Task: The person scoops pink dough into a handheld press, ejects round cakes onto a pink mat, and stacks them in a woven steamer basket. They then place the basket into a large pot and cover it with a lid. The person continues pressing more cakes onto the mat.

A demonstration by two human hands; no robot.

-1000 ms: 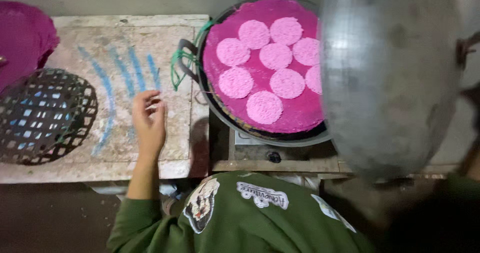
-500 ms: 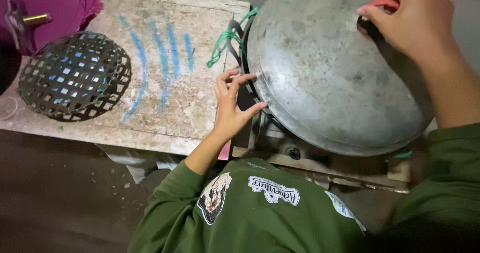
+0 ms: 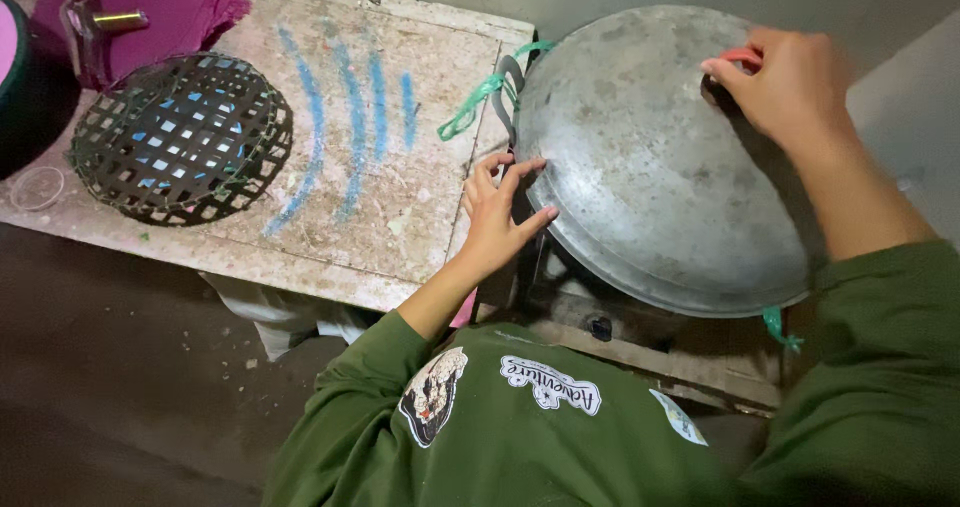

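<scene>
Worn table (image 3: pixel 400 217) with blue chalk streaks, big domed metal lid (image 3: pixel 650 157) sits over the pot just right of it. Dark woven basket (image 3: pixel 180 137) upside down at table's left. My right hand (image 3: pixel 790 87) grips lid's red handle (image 3: pixel 742 57); left hand (image 3: pixel 500 217) open, fingertips on lid's edge.

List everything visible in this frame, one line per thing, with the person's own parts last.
Domed metal lid: one, dull grey, right of centre, covering the pot beneath.
Green string: one, tied at the lid's left edge.
Worktable: one, pale and worn with blue chalk strokes, left.
Woven basket: one, dark, upside down on the table.
Magenta cloth: one, top left corner.
Metal tool: one, lying on the cloth.
Left hand: fingertips on the lid's left rim.
Right hand: gripping a reddish handle at the lid's far side.
Sleeves: green.
</scene>
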